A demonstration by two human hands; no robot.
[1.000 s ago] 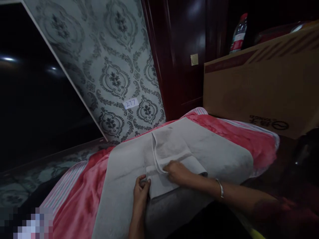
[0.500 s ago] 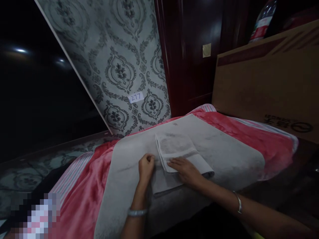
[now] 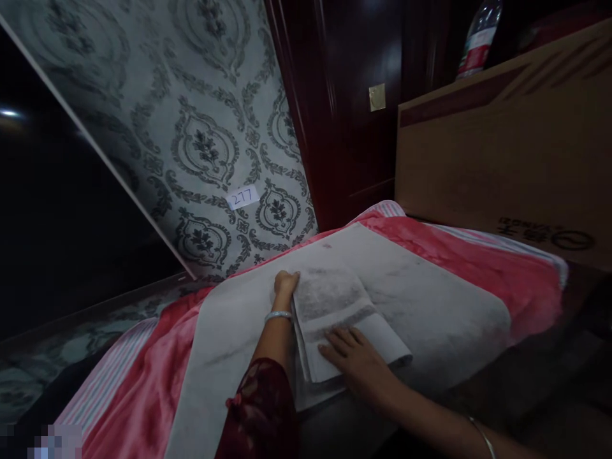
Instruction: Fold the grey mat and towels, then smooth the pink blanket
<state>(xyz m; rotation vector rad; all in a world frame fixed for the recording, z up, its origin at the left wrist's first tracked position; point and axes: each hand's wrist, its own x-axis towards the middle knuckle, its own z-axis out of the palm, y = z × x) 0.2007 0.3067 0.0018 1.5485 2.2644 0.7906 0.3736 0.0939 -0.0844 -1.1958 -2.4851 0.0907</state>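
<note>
A folded white towel point(image 3: 335, 306) lies on a larger grey-white cloth point(image 3: 430, 306) spread over a pink blanket point(image 3: 478, 268). My left hand point(image 3: 285, 284) reaches forward to the towel's far left corner, fingers curled on its edge. My right hand point(image 3: 351, 354) rests flat on the near part of the towel, fingers stretched out and pressing it down. A bracelet shows on each wrist, and a dark red patterned sleeve covers my left forearm.
A large cardboard box point(image 3: 502, 153) stands at the right behind the blanket. A plastic bottle point(image 3: 477, 41) stands behind it. A patterned wall panel with a label "277" point(image 3: 243, 197) and dark red wood point(image 3: 344, 115) rise at the back. A dark screen fills the left.
My left hand has slid forward along the towel's left edge to its far corner. My right hand has stayed flat on the towel, a little nearer to me.
</note>
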